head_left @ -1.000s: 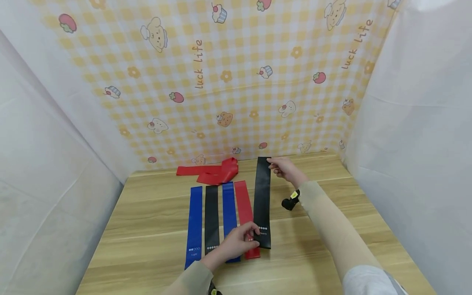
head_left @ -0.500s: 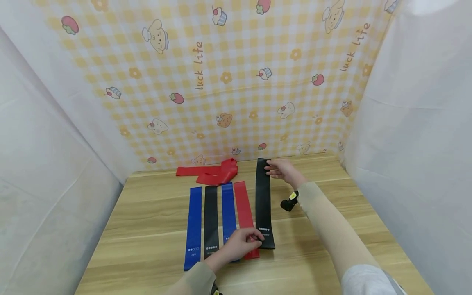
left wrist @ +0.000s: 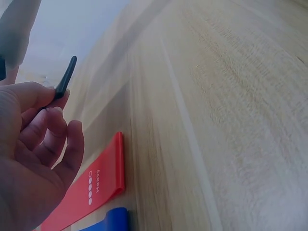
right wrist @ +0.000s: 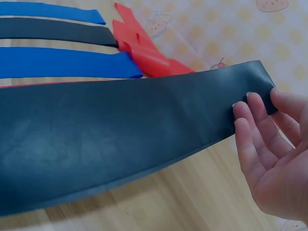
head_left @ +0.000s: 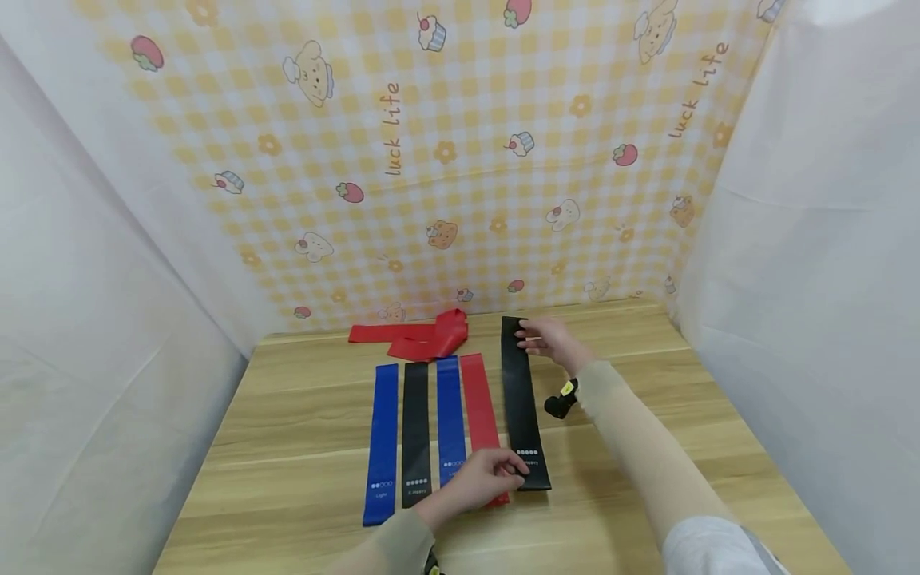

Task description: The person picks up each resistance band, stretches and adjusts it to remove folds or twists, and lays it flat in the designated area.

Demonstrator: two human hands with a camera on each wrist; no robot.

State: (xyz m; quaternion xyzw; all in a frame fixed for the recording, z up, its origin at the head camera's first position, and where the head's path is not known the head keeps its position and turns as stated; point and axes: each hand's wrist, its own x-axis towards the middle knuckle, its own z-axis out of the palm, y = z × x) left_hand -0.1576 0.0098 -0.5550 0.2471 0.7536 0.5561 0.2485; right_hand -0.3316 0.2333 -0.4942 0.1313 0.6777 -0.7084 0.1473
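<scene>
Your left hand (head_left: 492, 475) has the near end of a black resistance band (head_left: 521, 391) pinched between thumb and index finger, with the other fingers loosely curled. Your right hand (head_left: 548, 339) is pinching the far end at its right corner, other fingers resting against the band's face. So you've got it by both ends, stretched away from you and held a bit above the table (head_left: 287, 447), bowing slightly. The printed end is the one near you: white dots and a word that's partly behind your fingers.

Just left of it there's a red Heavy band (head_left: 481, 403) lying flat, its near part tucked under your left hand in the head view. Next along, going left: a blue band (head_left: 450, 407), a flat black band (head_left: 416, 431) with five filled dots, then a blue Light band (head_left: 382, 443) with two. All four run roughly side by side, pretty close together.

Behind that row a loose red strip (head_left: 434, 338) sits folded over itself, near the yellow checked cloth (head_left: 431, 160) with the strawberries and cupcakes.
</scene>
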